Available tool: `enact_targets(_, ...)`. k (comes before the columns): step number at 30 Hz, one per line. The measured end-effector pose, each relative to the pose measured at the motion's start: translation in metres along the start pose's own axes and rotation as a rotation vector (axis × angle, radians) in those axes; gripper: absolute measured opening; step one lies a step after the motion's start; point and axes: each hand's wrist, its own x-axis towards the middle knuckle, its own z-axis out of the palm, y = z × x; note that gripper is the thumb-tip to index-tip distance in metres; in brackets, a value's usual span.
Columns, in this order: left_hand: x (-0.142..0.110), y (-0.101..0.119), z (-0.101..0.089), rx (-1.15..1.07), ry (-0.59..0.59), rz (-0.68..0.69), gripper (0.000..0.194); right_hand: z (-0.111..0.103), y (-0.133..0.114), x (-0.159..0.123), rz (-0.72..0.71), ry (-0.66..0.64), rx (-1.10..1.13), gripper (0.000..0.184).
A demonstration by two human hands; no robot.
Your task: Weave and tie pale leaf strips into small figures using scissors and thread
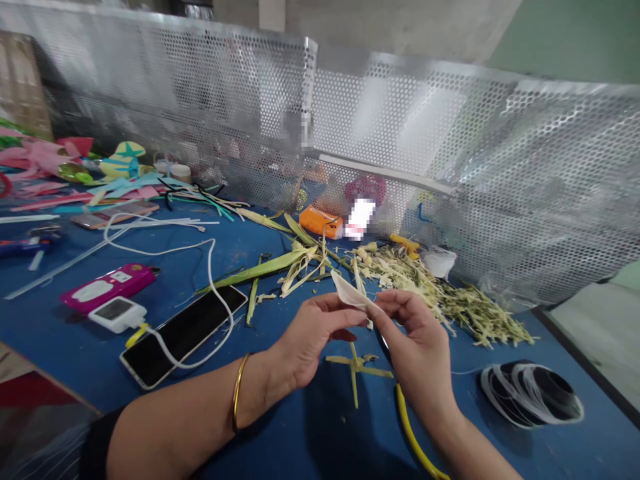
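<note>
Between my two hands is a thin, pale cream husk piece (349,293), its pointed end angled up to the left. My left hand (315,333), with a gold bangle on the wrist, pinches its lower part. The fingers of my right hand (413,333) are closed on the narrow end at the right. Just below lies a small cross of green husk strips (356,365) on the blue table. Under my right hand a curved yellow handle (413,433) shows; the rest of that tool is mostly hidden.
Long green husk leaves (265,268) and a heap of husk scraps (480,310) lie beyond my hands. At right sits a thread spool (530,393). A phone (185,333), white cable (213,267) and magenta device (110,287) are left. Perforated metal sheeting (400,120) borders the back.
</note>
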Motion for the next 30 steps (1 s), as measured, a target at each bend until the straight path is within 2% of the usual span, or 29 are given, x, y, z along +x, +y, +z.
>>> enact_targets(4,0.001,-0.001,-0.001,0.092,0.073,0.043,0.016,0.0,0.0,0.0,0.001,-0.028,-0.009,0.02)
enact_targets(10,0.004,-0.002,-0.002,0.082,0.159,0.09,0.014,0.001,-0.004,0.0,0.016,-0.071,0.016,0.021)
enact_targets(20,0.015,0.004,-0.011,0.019,0.308,0.263,0.015,-0.007,0.0,0.005,0.189,-0.204,0.141,0.026)
enact_targets(26,0.021,0.008,-0.015,0.007,0.339,0.291,0.026,-0.007,0.001,0.008,0.263,-0.193,0.248,0.028)
enact_targets(30,0.019,0.002,-0.011,-0.062,0.245,0.246,0.045,-0.006,0.0,0.01,0.306,-0.098,0.345,0.028)
